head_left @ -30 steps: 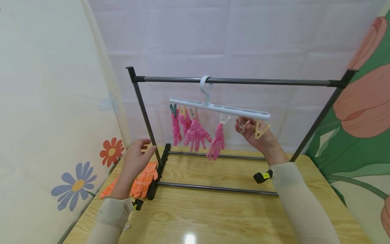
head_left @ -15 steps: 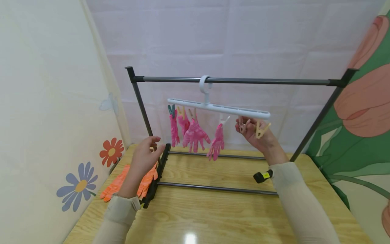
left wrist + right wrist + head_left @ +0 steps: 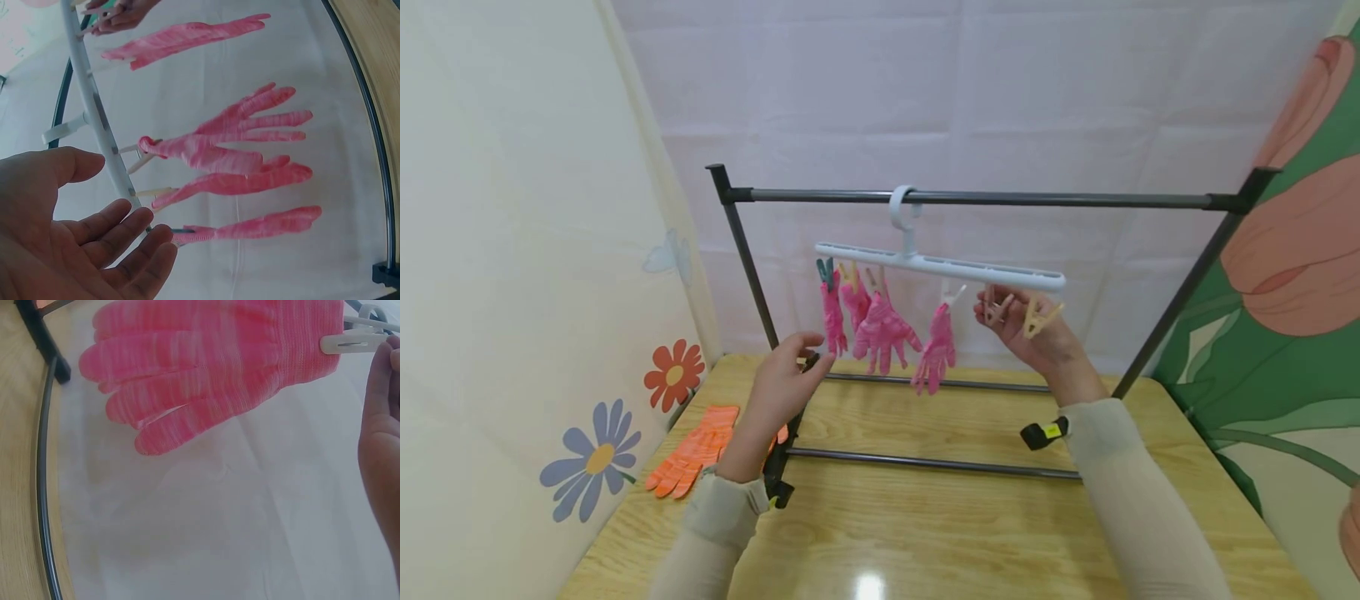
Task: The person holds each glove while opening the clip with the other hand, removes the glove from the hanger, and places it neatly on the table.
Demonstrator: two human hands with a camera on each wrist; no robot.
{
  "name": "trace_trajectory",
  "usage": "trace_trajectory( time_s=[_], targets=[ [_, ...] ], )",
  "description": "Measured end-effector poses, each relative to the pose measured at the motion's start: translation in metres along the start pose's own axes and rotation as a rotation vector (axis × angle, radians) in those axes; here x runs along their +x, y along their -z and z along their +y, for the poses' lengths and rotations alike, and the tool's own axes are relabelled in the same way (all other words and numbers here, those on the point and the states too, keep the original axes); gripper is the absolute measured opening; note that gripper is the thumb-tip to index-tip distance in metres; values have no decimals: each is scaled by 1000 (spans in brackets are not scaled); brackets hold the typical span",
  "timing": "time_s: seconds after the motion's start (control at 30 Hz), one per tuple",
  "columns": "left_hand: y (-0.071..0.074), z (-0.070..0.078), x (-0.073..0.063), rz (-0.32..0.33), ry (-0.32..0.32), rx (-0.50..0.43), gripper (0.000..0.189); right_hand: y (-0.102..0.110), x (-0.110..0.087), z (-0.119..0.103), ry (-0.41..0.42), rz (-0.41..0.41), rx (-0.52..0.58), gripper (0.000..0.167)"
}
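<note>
A pale blue clip hanger (image 3: pixel 977 271) hangs from the rack's top bar. Several pink knit gloves dangle from its clothespins; one glove (image 3: pixel 886 329) shows spread fingers. My right hand (image 3: pixel 1041 333) is at the hanger's right part, fingers curled about a dusty-pink clothespin (image 3: pixel 997 308); a yellow clothespin (image 3: pixel 1040 317) hangs just right of that, in front of the hand. In the right wrist view, fingertips lie beside a white clothespin (image 3: pixel 353 344) that grips a pink glove (image 3: pixel 206 359). My left hand (image 3: pixel 784 385), fingers loosely bent, holds nothing. It is below the leftmost glove (image 3: pixel 832 321).
The dark metal rack (image 3: pixel 1183 287) stands on a wooden table (image 3: pixel 970 533), with two low crossbars near the tabletop. Orange gloves (image 3: pixel 696 450) lie at the left by the rack's foot. A white cloth hangs behind; a floral cloth (image 3: pixel 1292 275) borders the right.
My left hand has moved right and slightly up, from above the orange gloves toward the leftmost pink glove. My right hand stays at the dusty-pink clothespin. The hanging gloves swayed slightly.
</note>
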State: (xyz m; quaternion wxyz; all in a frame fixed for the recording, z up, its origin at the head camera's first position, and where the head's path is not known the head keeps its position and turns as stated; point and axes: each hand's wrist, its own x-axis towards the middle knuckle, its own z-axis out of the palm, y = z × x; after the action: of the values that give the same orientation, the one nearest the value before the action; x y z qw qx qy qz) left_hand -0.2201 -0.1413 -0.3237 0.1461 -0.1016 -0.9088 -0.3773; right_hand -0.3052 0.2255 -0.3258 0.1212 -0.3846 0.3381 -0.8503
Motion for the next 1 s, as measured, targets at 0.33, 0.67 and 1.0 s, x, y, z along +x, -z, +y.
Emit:
trace_trajectory(
  time_s=[0.33, 0.67, 1.0],
  targets=[
    [-17, 13, 5, -20, -70, -22, 44, 0, 5, 2, -24, -29, -32, 25],
    [-35, 27, 8, -40, -96, -60, 40, 2, 1, 6, -3, -14, -61, 22],
    [-45, 43, 9, -75, -122, -63, 36, 9, 7, 7, -2, 61, -140, 19]
  ],
)
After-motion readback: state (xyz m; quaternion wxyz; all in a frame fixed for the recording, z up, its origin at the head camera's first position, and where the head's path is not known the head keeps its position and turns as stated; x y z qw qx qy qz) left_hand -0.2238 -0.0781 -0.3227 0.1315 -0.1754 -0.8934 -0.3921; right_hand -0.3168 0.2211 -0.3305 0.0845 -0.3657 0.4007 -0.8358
